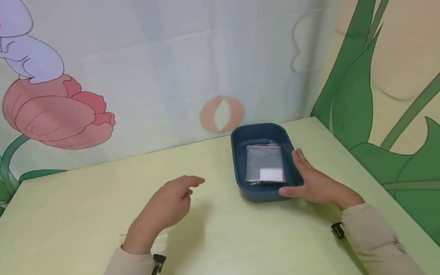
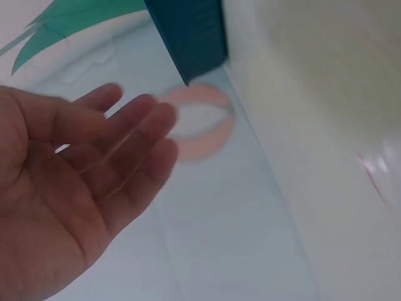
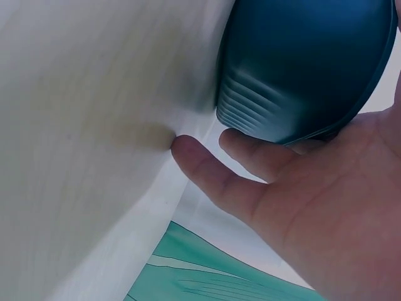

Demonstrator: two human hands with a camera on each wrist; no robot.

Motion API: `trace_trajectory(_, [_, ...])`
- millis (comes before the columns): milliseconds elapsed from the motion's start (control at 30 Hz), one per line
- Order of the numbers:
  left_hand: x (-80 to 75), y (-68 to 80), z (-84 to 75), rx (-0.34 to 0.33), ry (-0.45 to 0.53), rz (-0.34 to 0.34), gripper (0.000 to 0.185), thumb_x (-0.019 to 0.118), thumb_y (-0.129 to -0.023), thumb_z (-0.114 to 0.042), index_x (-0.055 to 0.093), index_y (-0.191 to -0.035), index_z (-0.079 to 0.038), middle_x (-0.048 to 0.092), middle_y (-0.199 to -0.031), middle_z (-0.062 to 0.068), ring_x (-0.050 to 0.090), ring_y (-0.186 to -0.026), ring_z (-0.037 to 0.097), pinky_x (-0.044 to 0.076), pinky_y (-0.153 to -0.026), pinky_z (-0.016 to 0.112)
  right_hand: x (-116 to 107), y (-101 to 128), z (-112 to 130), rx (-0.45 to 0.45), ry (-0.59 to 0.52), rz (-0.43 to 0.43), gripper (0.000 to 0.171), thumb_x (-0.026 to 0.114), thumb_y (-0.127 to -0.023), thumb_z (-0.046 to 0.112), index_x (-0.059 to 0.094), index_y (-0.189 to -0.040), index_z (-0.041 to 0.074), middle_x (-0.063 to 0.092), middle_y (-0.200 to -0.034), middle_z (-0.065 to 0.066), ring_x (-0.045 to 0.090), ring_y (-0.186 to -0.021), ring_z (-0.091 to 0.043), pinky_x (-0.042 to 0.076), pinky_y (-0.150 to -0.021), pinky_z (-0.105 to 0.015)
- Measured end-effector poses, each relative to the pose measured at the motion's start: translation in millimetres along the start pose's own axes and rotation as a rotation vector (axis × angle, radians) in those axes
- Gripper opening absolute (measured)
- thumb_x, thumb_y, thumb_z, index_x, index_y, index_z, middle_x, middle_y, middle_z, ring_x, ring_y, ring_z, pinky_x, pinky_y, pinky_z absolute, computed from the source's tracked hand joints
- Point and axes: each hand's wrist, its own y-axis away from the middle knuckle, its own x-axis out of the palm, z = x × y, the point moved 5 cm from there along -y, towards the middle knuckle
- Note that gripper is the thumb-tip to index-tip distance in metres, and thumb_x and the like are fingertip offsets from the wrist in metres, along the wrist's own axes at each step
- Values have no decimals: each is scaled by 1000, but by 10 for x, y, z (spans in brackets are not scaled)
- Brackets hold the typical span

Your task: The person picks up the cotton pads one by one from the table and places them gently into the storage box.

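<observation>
A dark blue rectangular plastic box (image 1: pixel 262 196) without a lid stands near the table's back edge. Inside it lies a clear plastic bag (image 1: pixel 261 158) with a white rectangle (image 1: pixel 271 175) at its lower end. My right hand (image 1: pixel 314 184) touches the box's near right corner, thumb at the front rim and fingers spread along the right side. In the right wrist view, straight fingers (image 3: pixel 225 182) lie beside the ridged wall of the box (image 3: pixel 294 81). To the left of the box, my left hand (image 1: pixel 171 205) hovers above the table, holding nothing, its fingers loosely bent.
Under my left wrist, a small clear packet (image 1: pixel 160 244) with a red edge lies on the pale yellow table (image 1: pixel 230 250), partly hidden. A printed cloth (image 1: pixel 153 95) hangs close behind the table and continues along the right side.
</observation>
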Motion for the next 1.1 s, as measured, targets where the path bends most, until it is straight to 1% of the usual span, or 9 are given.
trace_trajectory(200, [-103, 425, 475, -29, -32, 81, 46, 42, -95, 8, 59, -137, -2, 59, -136, 14, 59, -121, 37, 45, -100, 52, 0, 11, 8, 3, -6, 1, 124, 72, -88, 57, -15, -158, 3, -25, -163, -16, -8, -149, -45, 9, -115, -65])
trace_trajectory(300, [-167, 585, 737, -91, -92, 99, 45, 54, -91, 5, 60, -135, -3, 57, -134, 16, 58, -119, 38, 46, -97, 55, -11, 31, 17, 11, -5, 0, 124, 71, -88, 57, -15, -158, 2, -25, -163, -16, -7, -149, -46, 10, -114, -65])
trace_trajectory(400, [-227, 689, 952, -154, -156, 114, 49, 64, -86, 2, 61, -135, -3, 55, -134, 19, 58, -119, 40, 47, -94, 57, -19, 52, 23, 15, 2, -1, 123, 71, -88, 57, -15, -158, 2, -24, -163, -18, -5, -149, -48, 12, -114, -66])
trace_trajectory(500, [-254, 721, 1099, -205, -209, 139, 54, 65, -83, 3, 58, -136, 1, 53, -130, 24, 59, -113, 40, 49, -88, 56, -24, 64, 21, 12, 5, -3, 123, 72, -89, 55, -15, -158, 1, -23, -163, -21, -4, -149, -48, 12, -113, -67])
trace_trajectory(633, [-255, 729, 1231, -249, -281, 161, 54, 66, -82, 3, 55, -134, 6, 53, -118, 27, 59, -100, 41, 52, -75, 54, -15, 57, 27, 6, 0, 4, 122, 72, -90, 54, -15, -158, 2, -24, -162, -20, -6, -149, -48, 12, -113, -67])
trace_trajectory(733, [-242, 739, 1299, -266, -291, 164, 51, 69, -83, 1, 53, -132, 8, 53, -112, 27, 57, -92, 38, 52, -72, 52, -3, 41, 43, 2, -3, 10, 122, 72, -89, 54, -15, -158, 2, -25, -162, -18, -6, -148, -48, 11, -113, -67])
trace_trajectory(933, [-221, 726, 1348, -298, -228, 160, 51, 67, -86, 2, 49, -134, 8, 60, -102, 15, 59, -85, 26, 51, -78, 51, -14, 43, 36, 1, 8, 3, 122, 72, -89, 54, -15, -158, 2, -25, -162, -18, -4, -148, -50, 12, -113, -68])
trace_trajectory(1033, [-223, 719, 1360, -296, -220, 153, 48, 66, -86, 2, 50, -131, 6, 61, -97, 10, 59, -86, 25, 50, -80, 52, -10, 42, 29, -2, 7, 3, 122, 72, -90, 53, -15, -158, 2, -25, -162, -19, -5, -148, -50, 12, -113, -68])
trace_trajectory(1100, [-230, 721, 1376, -301, -224, 152, 40, 63, -87, 2, 54, -126, 5, 63, -97, 10, 59, -86, 25, 50, -80, 52, -4, 38, 28, -3, 5, 5, 122, 72, -90, 53, -15, -158, 2, -25, -162, -19, -5, -148, -50, 12, -113, -68])
